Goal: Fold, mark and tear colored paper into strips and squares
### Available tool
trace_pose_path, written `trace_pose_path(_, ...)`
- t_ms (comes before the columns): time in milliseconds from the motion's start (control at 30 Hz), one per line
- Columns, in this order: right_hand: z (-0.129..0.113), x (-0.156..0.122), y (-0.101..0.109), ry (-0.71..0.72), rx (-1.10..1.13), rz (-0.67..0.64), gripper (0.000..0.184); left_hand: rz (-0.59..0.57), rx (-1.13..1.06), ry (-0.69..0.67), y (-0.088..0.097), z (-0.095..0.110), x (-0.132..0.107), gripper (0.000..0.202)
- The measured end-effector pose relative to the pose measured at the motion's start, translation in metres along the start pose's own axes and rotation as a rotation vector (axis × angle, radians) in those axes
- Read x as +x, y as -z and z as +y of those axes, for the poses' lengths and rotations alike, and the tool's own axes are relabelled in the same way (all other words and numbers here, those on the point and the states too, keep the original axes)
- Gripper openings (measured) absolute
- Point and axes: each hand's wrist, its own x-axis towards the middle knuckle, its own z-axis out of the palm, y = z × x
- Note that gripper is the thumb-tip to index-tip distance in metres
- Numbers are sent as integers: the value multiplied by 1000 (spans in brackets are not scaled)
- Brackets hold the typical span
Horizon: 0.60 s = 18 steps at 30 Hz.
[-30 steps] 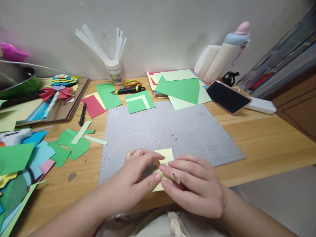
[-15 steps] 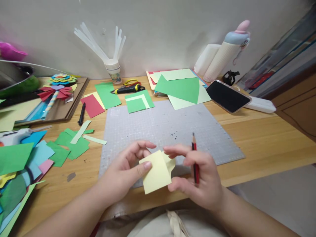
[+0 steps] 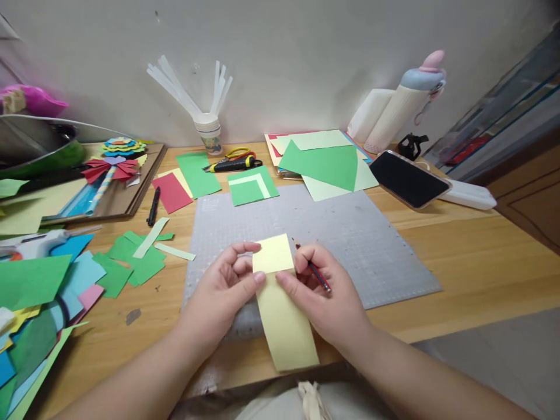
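Note:
A pale yellow paper strip (image 3: pixel 286 326) with a crease across its upper part is held in front of me, over the near edge of the grey cutting mat (image 3: pixel 332 227). My left hand (image 3: pixel 223 291) is closed on its left edge, thumb in front at the crease. On the other edge, my right hand (image 3: pixel 328 291) pinches the paper with its thumb by the crease. A red and black pencil (image 3: pixel 318 275) is also tucked in the fingers of that hand, its tip pointing up and left. The fingers behind the paper are partly hidden.
Green paper scraps (image 3: pixel 137 259) and a pen (image 3: pixel 154 207) lie left of the mat. Behind it are a yellow-black cutter (image 3: pixel 234 164), a paper cup of straws (image 3: pixel 209 134) and stacked coloured paper (image 3: pixel 324 163). A phone (image 3: pixel 411 178) and bottle (image 3: pixel 398 111) stand at the right.
The folded yellow paper has been opened out into a longer strip hanging toward me. My right hand has closed in on its right edge, and the pencil has tilted from upright to slanting.

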Motion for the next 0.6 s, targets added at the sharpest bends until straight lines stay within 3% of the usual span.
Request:
trace_pose_path(167, 13, 0, 0, -67, 167, -7, 30, 47, 118, -77, -4, -5, -3, 40)
trace_pose_path(367, 24, 2, 6, -82, 255, -2, 31, 87, 148, -104, -3, -10, 0, 58)
trace_pose_path(500, 23, 3, 9, -145, 320, -22, 32, 78, 181, -91, -1, -9, 2, 24)
trace_pose_path(600, 21, 2, 10, -192, 384, -33, 29, 85, 307, -212, 1, -8, 2, 16)
